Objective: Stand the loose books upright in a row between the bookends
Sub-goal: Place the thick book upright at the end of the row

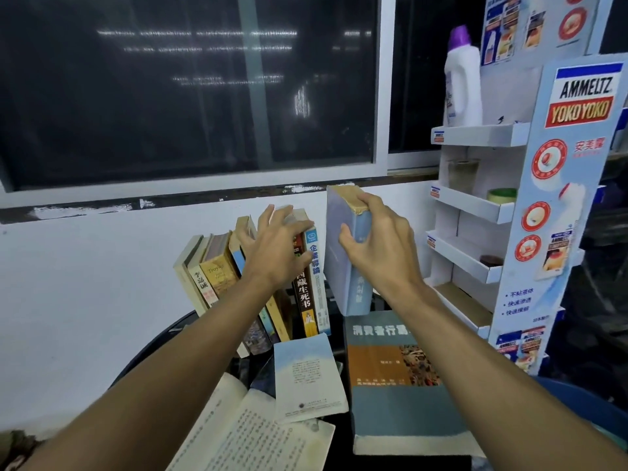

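White wall [85, 273] and a dark window [170, 90] back a small dark table [163, 341] crowded with books.

On the right hand [380, 246], the fingers curl over the worn top edge of a pale blue book [339, 253] and the thumb presses its cover, gripping it upright with a narrow gap between it and the row. The left hand [275, 246] has its fingers spread flat against the tops and spines of the standing row of books [217, 277], which leans to the left. No bookend can be made out.

Spines that can be read in the row: "Troyka" on a tan one [217, 273], "西藏生死书" on a dark one [303, 294], and "企業導論" on a white and blue one [315, 266] at the right end.

Nearer the camera, loose books lie flat. A thick grey-blue and orange volume [397, 379] sits under the right forearm, its title starting "消費者行"; the rest is covered by the arm. A thin pale booklet [306, 375] lies beside it, overlapping an open book [251, 433] with printed pages too small to read.

To the right stands a cardboard display rack [475, 205] printed "AMMELTZ YOKOYOKO" and "安美露". A white bottle with a purple cap [463, 79] stands on its top shelf, a roll of tape [501, 194] on a lower one.
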`<state>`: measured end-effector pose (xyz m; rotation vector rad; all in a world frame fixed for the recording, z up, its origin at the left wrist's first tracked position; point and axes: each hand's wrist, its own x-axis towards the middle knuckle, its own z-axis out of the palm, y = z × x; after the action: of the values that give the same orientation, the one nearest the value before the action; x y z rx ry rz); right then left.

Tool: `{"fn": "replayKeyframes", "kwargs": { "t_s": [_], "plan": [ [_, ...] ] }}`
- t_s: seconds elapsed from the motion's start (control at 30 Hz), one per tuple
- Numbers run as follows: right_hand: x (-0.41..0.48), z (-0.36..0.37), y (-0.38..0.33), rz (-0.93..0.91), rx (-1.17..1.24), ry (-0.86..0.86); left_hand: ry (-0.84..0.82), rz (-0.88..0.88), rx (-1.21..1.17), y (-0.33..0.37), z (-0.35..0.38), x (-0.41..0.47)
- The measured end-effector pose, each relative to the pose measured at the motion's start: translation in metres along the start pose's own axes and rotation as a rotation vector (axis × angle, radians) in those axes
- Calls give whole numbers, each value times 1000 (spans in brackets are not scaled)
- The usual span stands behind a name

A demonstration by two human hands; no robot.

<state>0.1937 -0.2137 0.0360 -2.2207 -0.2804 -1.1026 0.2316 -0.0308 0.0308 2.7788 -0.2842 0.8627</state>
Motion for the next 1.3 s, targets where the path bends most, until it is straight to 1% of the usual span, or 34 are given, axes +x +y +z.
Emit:
{"fn": "replayKeyframes", "kwargs": {
  "t_s": [0.37,0.7,1.0,1.3],
  "plan": [
    [12,57,14,-2,-7,18,53,-21,21,4,-7,1],
    [10,87,30,48,-5,-24,60,-9,9,3,-10,0],
    [2,99,45,97,25,-42,68,-15,-10,3,-5,2],
    [-15,104,52,117,4,-142,66,-16,-22,-1,-2,5]
  ]
}}
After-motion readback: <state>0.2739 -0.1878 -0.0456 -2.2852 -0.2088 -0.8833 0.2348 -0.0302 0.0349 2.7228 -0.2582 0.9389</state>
